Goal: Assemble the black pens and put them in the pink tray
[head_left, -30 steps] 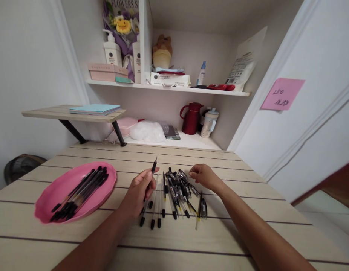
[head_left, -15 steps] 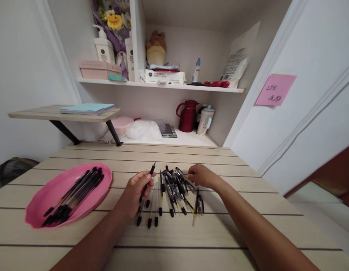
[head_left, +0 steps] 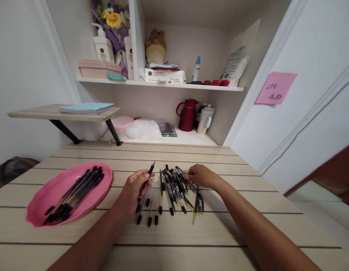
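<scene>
My left hand (head_left: pixel 135 188) is closed round a black-tipped pen (head_left: pixel 151 169), its bare writing point angled up and away from me. At the right edge of a heap of pen parts (head_left: pixel 176 188), my right hand (head_left: pixel 202 175) has its fingers pinched together; what they grip, if anything, is hidden. Black caps, refills and clear pieces lie jumbled in that heap. Several clear pen barrels with black ends (head_left: pixel 150 214) lie beside and below my left hand. A loose black cap (head_left: pixel 200 204) and a refill with a yellow part (head_left: pixel 195 210) rest at the heap's lower right.
On the left of the slatted table (head_left: pixel 219 241) lies a pink oval tray (head_left: pixel 57 182) holding several pens (head_left: pixel 78 194). Behind it stands a small raised shelf (head_left: pixel 92 117) with blue paper. A red jug (head_left: pixel 187 116) and a cup (head_left: pixel 205 120) stand in the cabinet at the back.
My left hand has shifted very slightly left with the pen. My right hand stays at the heap's edge, almost unchanged.
</scene>
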### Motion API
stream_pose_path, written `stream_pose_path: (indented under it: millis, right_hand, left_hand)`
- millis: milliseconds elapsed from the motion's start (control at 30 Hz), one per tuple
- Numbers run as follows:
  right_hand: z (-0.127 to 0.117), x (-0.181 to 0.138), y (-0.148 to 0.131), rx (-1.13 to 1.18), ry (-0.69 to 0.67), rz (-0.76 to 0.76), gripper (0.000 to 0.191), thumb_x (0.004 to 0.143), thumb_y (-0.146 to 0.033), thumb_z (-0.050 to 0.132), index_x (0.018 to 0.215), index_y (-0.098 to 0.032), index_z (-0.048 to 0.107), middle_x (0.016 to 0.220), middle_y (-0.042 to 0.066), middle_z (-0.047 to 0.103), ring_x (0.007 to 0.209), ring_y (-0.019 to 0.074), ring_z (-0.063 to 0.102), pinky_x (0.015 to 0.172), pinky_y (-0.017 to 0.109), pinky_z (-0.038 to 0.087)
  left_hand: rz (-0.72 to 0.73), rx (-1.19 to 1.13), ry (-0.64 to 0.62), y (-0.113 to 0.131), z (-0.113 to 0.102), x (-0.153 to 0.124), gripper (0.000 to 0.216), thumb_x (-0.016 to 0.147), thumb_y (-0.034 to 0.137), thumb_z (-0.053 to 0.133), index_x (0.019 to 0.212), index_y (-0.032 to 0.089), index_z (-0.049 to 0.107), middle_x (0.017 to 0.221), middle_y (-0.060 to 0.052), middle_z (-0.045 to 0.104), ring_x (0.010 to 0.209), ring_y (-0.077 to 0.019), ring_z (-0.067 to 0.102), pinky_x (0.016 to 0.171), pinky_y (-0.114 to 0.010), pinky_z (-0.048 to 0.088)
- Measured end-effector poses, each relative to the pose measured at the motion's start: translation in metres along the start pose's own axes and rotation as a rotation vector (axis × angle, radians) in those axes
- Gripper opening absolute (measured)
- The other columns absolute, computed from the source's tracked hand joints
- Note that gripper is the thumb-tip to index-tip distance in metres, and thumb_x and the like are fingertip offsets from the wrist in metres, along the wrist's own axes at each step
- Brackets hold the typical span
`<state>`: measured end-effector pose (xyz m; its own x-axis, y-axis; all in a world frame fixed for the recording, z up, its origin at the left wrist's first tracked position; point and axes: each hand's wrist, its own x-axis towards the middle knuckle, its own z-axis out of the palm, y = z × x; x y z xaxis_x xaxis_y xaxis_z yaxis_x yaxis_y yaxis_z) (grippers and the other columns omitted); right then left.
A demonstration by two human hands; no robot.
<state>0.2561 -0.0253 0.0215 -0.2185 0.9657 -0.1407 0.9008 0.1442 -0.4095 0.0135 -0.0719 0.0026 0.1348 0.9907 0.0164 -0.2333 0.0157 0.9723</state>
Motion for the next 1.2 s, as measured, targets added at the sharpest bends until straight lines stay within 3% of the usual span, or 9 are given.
stream_pose_path:
  millis: [333, 533, 667, 900, 1067, 1200]
  right_hand:
    - [0.003, -0.004, -0.011, -0.023, -0.059, -0.055, 0.019, 0.072, -0.025, 0.048, 0.065, -0.014, 0.062, 0.052, 0.002, 0.058, 0.049, 0.0105, 0.051, 0.046, 0.02, 0.031]
    - [0.009, -0.002, -0.009, 0.149, -0.101, -0.07, 0.013, 0.067, -0.021, 0.05, 0.068, -0.015, 0.061, 0.052, 0.0, 0.056, 0.046, 0.0095, 0.049, 0.045, 0.019, 0.033]
    - [0.01, -0.009, -0.015, 0.221, -0.129, -0.186, 0.012, 0.061, -0.017, 0.053, 0.07, -0.016, 0.062, 0.061, -0.001, 0.06, 0.053, 0.0096, 0.051, 0.048, 0.018, 0.036]
    - [0.013, -0.02, -0.031, 0.025, -0.068, -0.334, 0.023, 0.06, -0.011, 0.05, 0.074, -0.021, 0.065, 0.071, -0.002, 0.065, 0.064, 0.0118, 0.055, 0.055, 0.02, 0.035]
    - [0.007, -0.026, -0.034, -0.245, -0.031, -0.245, 0.012, 0.06, -0.018, 0.055, 0.071, -0.02, 0.062, 0.074, 0.002, 0.064, 0.065, 0.0151, 0.055, 0.051, 0.022, 0.031]
    - [0.01, -0.032, -0.039, -0.411, -0.049, -0.218, 0.022, 0.059, -0.024, 0.059, 0.081, -0.019, 0.061, 0.081, 0.006, 0.065, 0.072, 0.0199, 0.057, 0.053, 0.024, 0.032]
  left_hand:
    - [-0.02, -0.076, 0.008, -0.003, -0.003, 0.003, 0.019, 0.071, 0.029, 0.051, 0.078, 0.013, 0.057, 0.057, 0.004, 0.05, 0.034, -0.0015, 0.029, 0.033, -0.016, 0.018]
    - [-0.036, -0.091, 0.002, -0.004, -0.003, 0.004, 0.019, 0.071, 0.03, 0.051, 0.076, 0.013, 0.056, 0.055, 0.004, 0.049, 0.033, -0.0012, 0.028, 0.032, -0.016, 0.016]
    - [-0.029, -0.077, -0.002, -0.006, -0.003, 0.004, 0.02, 0.072, 0.031, 0.051, 0.077, 0.013, 0.057, 0.056, 0.004, 0.05, 0.034, -0.0012, 0.029, 0.032, -0.016, 0.017]
    - [-0.042, -0.056, -0.021, -0.007, -0.004, 0.005, 0.02, 0.072, 0.031, 0.051, 0.077, 0.013, 0.058, 0.057, 0.004, 0.05, 0.035, -0.0008, 0.029, 0.032, -0.016, 0.017]
    - [-0.043, -0.051, -0.023, -0.006, -0.005, 0.005, 0.021, 0.072, 0.031, 0.051, 0.077, 0.013, 0.057, 0.058, 0.003, 0.05, 0.035, -0.0015, 0.029, 0.033, -0.016, 0.018]
    - [-0.051, -0.039, -0.013, -0.006, -0.004, 0.004, 0.02, 0.071, 0.032, 0.051, 0.072, 0.013, 0.057, 0.057, 0.003, 0.05, 0.035, -0.0018, 0.03, 0.033, -0.016, 0.017]
